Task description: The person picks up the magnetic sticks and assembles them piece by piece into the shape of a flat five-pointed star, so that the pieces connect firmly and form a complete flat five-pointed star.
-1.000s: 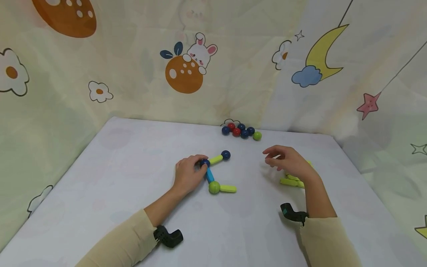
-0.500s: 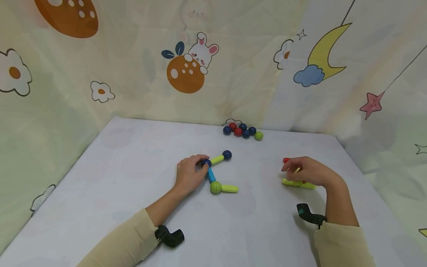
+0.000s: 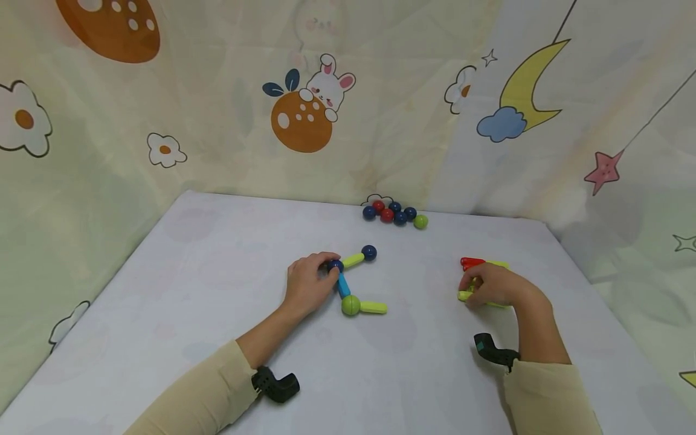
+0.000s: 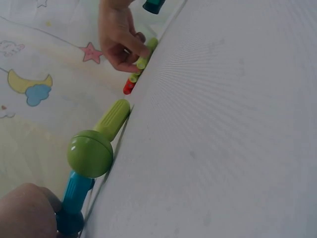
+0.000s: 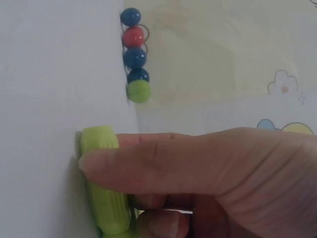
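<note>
My left hand [image 3: 309, 284] pinches a dark blue ball [image 3: 335, 266] at the corner of a joined ball-and-rod piece. From that ball a blue rod [image 3: 344, 286] leads to a green ball [image 3: 350, 305] with a yellow-green rod [image 3: 373, 307] sticking out to the right. Another yellow-green rod [image 3: 353, 260] joins it to a second dark blue ball [image 3: 369, 252]. On the right side of the table, my right hand [image 3: 500, 285] pinches a loose yellow-green rod [image 5: 108, 203], thumb across its near side. The fingers partly cover other rods beneath.
Red rods [image 3: 472, 263] and another yellow-green rod [image 3: 498, 264] lie just beyond the right hand. At the table's back edge sits a cluster of red, dark blue and green balls [image 3: 400, 218]. A patterned cloth [image 3: 217, 121] hangs behind the white table [image 3: 228, 241].
My right hand has moved right and down onto the rods and now pinches a yellow-green one; the red rods have come into view. The left hand stays on its dark blue ball.
</note>
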A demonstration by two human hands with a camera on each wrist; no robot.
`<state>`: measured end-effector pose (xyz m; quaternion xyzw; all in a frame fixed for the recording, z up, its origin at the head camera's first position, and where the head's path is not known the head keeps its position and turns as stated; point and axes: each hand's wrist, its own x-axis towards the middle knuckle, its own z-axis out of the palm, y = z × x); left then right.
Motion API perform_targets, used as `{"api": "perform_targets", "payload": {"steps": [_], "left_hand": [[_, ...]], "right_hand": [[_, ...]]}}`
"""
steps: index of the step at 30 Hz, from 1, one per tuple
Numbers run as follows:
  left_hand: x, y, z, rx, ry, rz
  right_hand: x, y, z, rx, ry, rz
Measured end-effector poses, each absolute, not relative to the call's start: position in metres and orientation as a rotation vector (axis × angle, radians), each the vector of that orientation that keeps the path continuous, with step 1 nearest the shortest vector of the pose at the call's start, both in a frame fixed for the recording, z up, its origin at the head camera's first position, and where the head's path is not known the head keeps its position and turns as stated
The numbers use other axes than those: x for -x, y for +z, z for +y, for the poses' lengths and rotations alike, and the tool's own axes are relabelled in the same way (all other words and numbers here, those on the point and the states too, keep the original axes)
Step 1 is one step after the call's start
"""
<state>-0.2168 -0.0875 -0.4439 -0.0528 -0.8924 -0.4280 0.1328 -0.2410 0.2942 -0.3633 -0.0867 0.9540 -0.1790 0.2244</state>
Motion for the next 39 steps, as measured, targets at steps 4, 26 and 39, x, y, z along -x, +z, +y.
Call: {"api": "perform_targets", "payload": {"steps": [4,26,39], "left_hand": [[0.217,-0.445,-0.088,0.155,-1.241,-2.591],[0.216,-0.444,-0.088,0.142,-1.249,-2.593],[0.215,-0.443,-0.087,0.139,-1.256,-2.583]], "right_hand": [[0.241,-0.365,0.295,0.259,-0.512,2.641],[0.244,-0.361,0.31,0.376,-0.835,2.612],[0.261,-0.364,0.255,0.391,-1.065,2.764]]}}
